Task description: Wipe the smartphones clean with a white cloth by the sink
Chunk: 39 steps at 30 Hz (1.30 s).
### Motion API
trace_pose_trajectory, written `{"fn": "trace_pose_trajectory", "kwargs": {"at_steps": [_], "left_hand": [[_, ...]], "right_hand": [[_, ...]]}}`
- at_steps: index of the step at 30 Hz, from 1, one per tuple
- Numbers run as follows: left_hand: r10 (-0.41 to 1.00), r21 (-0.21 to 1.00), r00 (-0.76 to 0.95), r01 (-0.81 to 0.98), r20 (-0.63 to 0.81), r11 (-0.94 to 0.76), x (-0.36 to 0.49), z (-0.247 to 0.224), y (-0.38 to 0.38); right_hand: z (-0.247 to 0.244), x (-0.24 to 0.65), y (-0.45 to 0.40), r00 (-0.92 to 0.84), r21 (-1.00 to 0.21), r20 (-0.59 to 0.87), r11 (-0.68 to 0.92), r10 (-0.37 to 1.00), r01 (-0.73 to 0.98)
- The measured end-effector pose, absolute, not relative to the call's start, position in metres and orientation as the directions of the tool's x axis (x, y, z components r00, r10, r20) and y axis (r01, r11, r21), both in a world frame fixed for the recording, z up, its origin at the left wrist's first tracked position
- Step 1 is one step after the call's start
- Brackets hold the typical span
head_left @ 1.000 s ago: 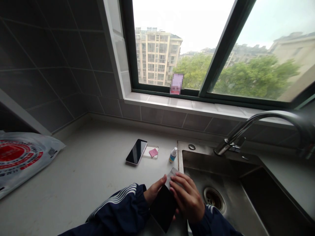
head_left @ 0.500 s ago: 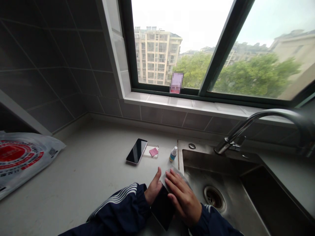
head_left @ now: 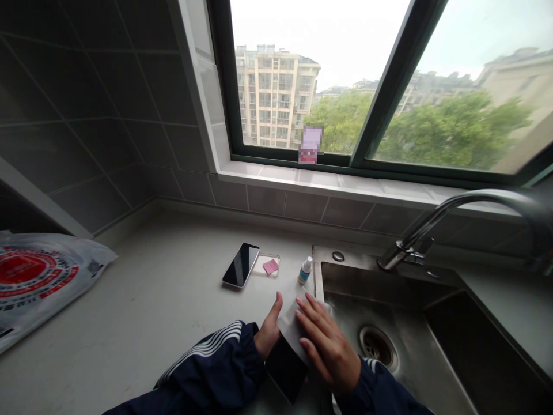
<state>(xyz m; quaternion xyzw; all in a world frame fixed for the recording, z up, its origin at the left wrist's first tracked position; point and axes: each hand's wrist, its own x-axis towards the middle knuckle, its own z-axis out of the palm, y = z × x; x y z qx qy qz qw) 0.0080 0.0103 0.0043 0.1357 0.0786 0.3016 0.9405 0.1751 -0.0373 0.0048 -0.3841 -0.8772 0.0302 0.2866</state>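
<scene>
My left hand [head_left: 270, 333] grips a black phone [head_left: 286, 369] by its edge, thumb up. My right hand [head_left: 328, 351], fingers spread wide, has moved the pale wipe [head_left: 290, 325] farther over the phone's far end, just left of the steel sink [head_left: 367, 282]. Farther along the desk [head_left: 151, 288], a clear case [head_left: 261, 266] holds a pink slip [head_left: 271, 266].

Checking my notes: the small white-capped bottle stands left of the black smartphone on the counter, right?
Not quite: in the head view, the small white-capped bottle stands right of the black smartphone, not left, on the counter.
</scene>
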Motion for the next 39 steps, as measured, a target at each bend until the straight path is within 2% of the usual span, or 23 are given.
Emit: {"fn": "trace_pose_trajectory", "kwargs": {"at_steps": [4, 8, 13, 18, 21, 24, 28, 39], "left_hand": [[0.667, 0.303, 0.743, -0.623, -0.059, 0.721, 0.010, -0.004, 0.011], [0.650, 0.295, 0.744, -0.593, -0.154, 0.749, 0.009, -0.005, 0.011], [0.618, 0.298, 0.729, -0.545, -0.293, 0.784, 0.005, -0.005, 0.011], [0.526, 0.271, 0.785, -0.455, -0.326, 0.848, 0.002, -0.010, 0.012], [0.589, 0.309, 0.761, -0.511, -0.271, 0.802, 0.004, -0.009, 0.012], [0.657, 0.344, 0.741, -0.585, -0.142, 0.734, 0.008, -0.008, 0.011], [0.627, 0.362, 0.779, -0.585, -0.001, 0.726, 0.010, -0.008, 0.012], [0.564, 0.431, 0.826, -0.515, 0.017, 0.741, 0.009, 0.006, 0.012]], "right_hand": [[0.004, 0.176, -0.034, -0.599, -0.231, 0.372, 0.696, 0.709, 0.680], [0.006, 0.168, -0.040, -0.654, -0.247, 0.297, 0.718, 0.695, 0.651], [0.005, 0.154, -0.050, -0.655, -0.256, 0.340, 0.737, 0.675, 0.626], [0.005, 0.150, -0.053, -0.640, -0.240, 0.409, 0.753, 0.651, 0.613], [0.006, 0.157, -0.047, -0.630, -0.236, 0.387, 0.732, 0.674, 0.639], [0.005, 0.169, -0.038, -0.623, -0.216, 0.338, 0.703, 0.705, 0.678], [-0.002, 0.181, -0.029, -0.543, -0.229, 0.375, 0.643, 0.751, 0.731], [-0.012, 0.179, -0.030, -0.475, -0.253, 0.402, 0.593, 0.783, 0.764]]}}
